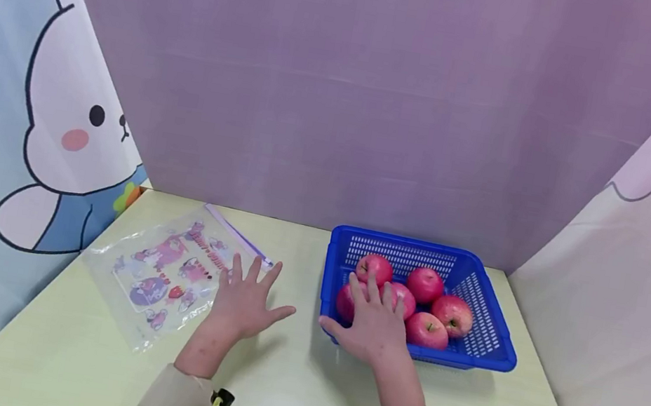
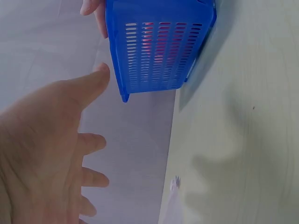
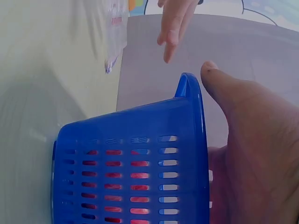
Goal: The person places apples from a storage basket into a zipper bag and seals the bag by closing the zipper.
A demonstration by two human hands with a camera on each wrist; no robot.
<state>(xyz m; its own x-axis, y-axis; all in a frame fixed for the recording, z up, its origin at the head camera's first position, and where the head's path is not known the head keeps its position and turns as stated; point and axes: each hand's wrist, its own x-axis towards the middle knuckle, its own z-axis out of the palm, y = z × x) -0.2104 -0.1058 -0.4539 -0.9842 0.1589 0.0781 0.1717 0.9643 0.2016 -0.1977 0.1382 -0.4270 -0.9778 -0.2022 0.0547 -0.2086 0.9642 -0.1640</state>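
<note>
Right, table (image 1: 288, 375): pale, smooth-looking, carrying the lot; a top like that probably gives little grip, so one stray shove could set things sliding.
Basket (image 1: 473, 362): blue, slatted, over on the table's right side towards the back; a knock at its near left corner could swing it round, and a lift from that corner alone could tip the load.
Bag (image 1: 163, 277): clear, printed, lying flat on the left; film this thin looks ready to crumple or skid if a palm drags across it.
Right hand (image 1: 375, 324): poised over that near left corner, fingers fanned wide, gripping nothing; whether a fingertip brushes fruit, I can't tell. Coming down this spread, it could clip the rim first.
Left hand (image 1: 242, 300): raised above the table by the bag's right edge, fingers splayed just as wide, nothing held; a low sweep could catch the plastic and pull it askew.
Apples (image 1: 452, 315): six in view, red and glossy, loose in the basket, two partly covered by the right hand; an off-centre pinch could let one slip, bruise or roll away.
Zip (image 1: 240, 236): a purple strip along the bag's back right edge; parted or sealed, can't tell, and tugging it while sealed could strain the film.
</note>
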